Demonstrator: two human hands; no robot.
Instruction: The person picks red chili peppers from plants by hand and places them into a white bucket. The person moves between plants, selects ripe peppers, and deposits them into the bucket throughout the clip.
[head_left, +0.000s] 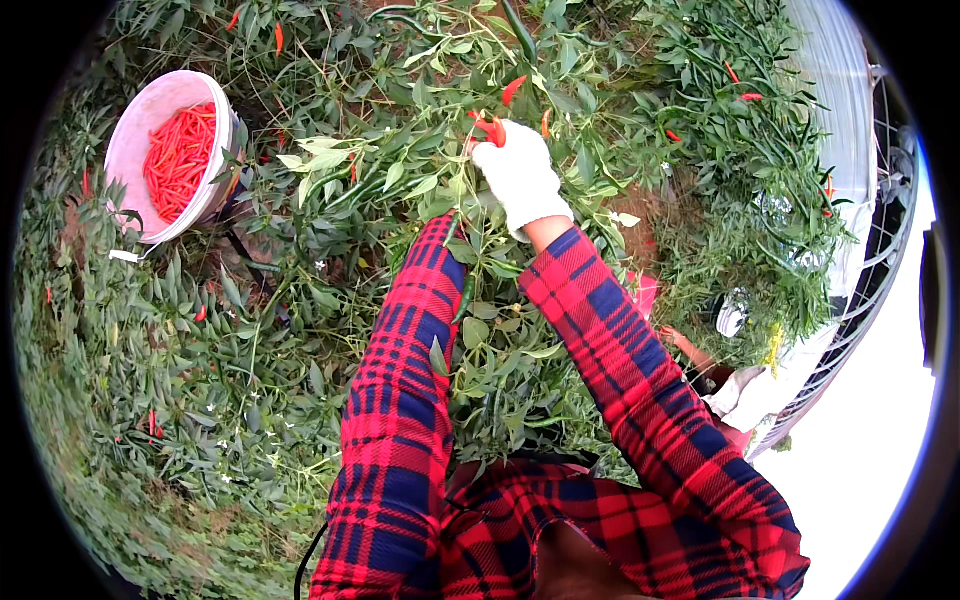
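My right hand (523, 176), in a white knit glove, reaches into a chili plant (442, 142) ahead of me. Red chili peppers (492, 130) stick out at its fingertips, seemingly gripped there; the fingers themselves are partly hidden. Leaves cover my left hand, so only its red-and-blue plaid sleeve (405, 360) shows, ending among the stems just below and left of the right glove. Just above the glove hangs another red chili (513, 91), with an orange-red one (545, 123) to its right. A long dark green chili (520, 31) hangs farther up.
At the left, a tilted white bucket (124, 157) holds a heap of red chilies (180, 161). Dense chili plants (360, 292) surround me. Plastic sheeting (832, 90) and a curved metal frame (889, 232) run along the right. Another person's arm (688, 349) shows beyond my right sleeve.
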